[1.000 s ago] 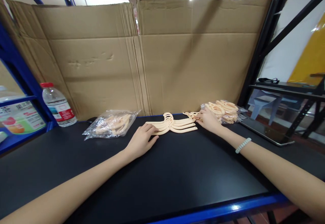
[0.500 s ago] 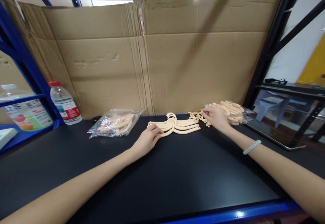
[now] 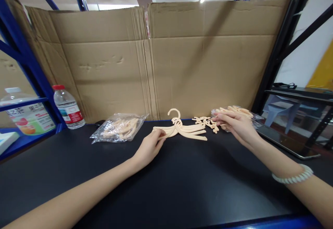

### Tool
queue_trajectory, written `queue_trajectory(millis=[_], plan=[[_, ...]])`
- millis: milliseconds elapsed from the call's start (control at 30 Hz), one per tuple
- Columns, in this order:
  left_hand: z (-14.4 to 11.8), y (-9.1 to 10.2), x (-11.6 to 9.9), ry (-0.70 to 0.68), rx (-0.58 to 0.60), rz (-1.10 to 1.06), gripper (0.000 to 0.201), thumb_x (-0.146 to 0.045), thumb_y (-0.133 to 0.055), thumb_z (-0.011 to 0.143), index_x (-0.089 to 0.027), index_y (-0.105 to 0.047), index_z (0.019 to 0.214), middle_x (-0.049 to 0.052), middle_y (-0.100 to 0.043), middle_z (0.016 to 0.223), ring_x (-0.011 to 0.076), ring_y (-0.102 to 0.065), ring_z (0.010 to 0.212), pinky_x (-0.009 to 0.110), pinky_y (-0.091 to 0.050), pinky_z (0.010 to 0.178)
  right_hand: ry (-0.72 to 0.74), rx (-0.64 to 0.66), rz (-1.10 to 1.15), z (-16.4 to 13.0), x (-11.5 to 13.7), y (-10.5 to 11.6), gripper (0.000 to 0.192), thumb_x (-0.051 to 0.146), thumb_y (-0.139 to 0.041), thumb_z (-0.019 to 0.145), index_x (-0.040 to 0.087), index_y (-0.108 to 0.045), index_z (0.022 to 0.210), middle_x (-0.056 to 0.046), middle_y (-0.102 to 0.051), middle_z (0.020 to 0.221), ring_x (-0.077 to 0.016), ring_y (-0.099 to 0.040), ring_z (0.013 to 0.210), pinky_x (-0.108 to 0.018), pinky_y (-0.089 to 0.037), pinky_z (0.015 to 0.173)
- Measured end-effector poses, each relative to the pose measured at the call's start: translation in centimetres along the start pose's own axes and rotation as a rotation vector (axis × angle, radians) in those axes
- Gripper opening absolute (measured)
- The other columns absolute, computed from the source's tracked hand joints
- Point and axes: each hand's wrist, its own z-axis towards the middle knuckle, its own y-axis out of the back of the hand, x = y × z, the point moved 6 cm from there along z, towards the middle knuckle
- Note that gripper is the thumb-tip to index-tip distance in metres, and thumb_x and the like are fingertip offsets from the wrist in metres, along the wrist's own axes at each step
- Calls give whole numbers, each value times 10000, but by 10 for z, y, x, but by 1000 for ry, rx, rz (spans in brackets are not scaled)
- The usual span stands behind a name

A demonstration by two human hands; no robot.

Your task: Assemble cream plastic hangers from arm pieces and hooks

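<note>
Hangers [image 3: 178,128], pale, stacked on the table [image 3: 182,180], look light, stiff and smooth, best taken by an arm; left hand [image 3: 148,149] pinches one's left end, right hand [image 3: 239,128] hovers by small parts [image 3: 205,121], grip unclear.

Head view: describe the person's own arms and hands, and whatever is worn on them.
Both the left hand and the right hand are ungloved, and the forearms are bare, with no sleeve showing as far as the picture reaches. Around the right wrist sits a pale greenish band, ridged like a coil. The left wrist has nothing on it.
</note>
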Motion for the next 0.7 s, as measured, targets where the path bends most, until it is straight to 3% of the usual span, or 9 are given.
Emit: queue_trajectory(millis=[100, 233, 400, 567, 700], plan=[[-2, 4, -4, -1, -33, -18, 45, -195, -447, 893, -210, -463, 933, 38, -623, 906, 182, -632, 828, 321, -518, 738, -127, 117, 120, -11, -9, -16, 213, 385, -736, 703, 210, -729, 823, -64, -712, 820, -150, -612, 678, -234, -448, 492], [-3, 9, -6, -16, -94, -47, 77, -194, -473, 884, -218, -474, 958, 43, -641, 944, 188, -646, 877, 337, -530, 781, -215, 141, 189, -15, -24, -25, 247, 284, -799, 631, 184, -656, 806, -29, -693, 760, -103, -574, 614, -203, -432, 488], [-2, 10, -5, -20, -116, -73, 83, -202, -483, 881, -204, -498, 962, 45, -653, 960, 190, -658, 905, 336, -540, 809, -375, 155, 291, -13, -42, -25, 432, 164, -756, 663, 246, -562, 1040, -4, -705, 756, -122, -633, 676, -231, -494, 600], [-2, 9, -2, 14, -105, -101, 87, -217, -483, 877, -198, -505, 959, 52, -655, 975, 197, -658, 932, 345, -539, 825, -480, 198, 289, -14, -47, -28, 162, 109, -675, 725, 206, -564, 793, -42, -718, 857, -141, -673, 844, -240, -513, 697], [-1, 9, -2, 19, -103, -91, 88, -230, -486, 874, -203, -506, 956, 52, -658, 966, 206, -660, 924, 360, -544, 810, -449, 253, 204, -14, -45, -30, 145, 160, -677, 738, 208, -547, 779, -53, -718, 933, -172, -663, 929, -286, -510, 753]])
